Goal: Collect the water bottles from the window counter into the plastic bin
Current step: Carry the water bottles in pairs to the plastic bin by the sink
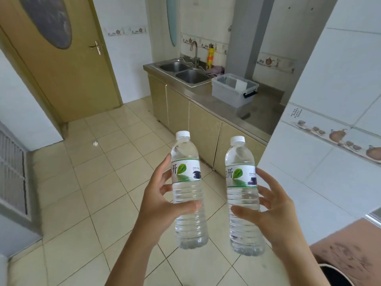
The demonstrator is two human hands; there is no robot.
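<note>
Two clear water bottles with white caps and green-leaf labels are held upright in front of me, over the tiled floor. My left hand [158, 201] grips the left water bottle [186, 162] around its middle. My right hand [270, 209] grips the right water bottle [240, 162] the same way. The translucent plastic bin [231, 93], open-topped with a black latch, stands farther off on the steel counter, to the right of the sink. A white item lies inside it.
A double steel sink [183, 72] with a tap sits left of the bin, above beige cabinets [204, 126]. A tiled wall corner [321, 120] juts in at the right. A wooden door [61, 65] is at the left.
</note>
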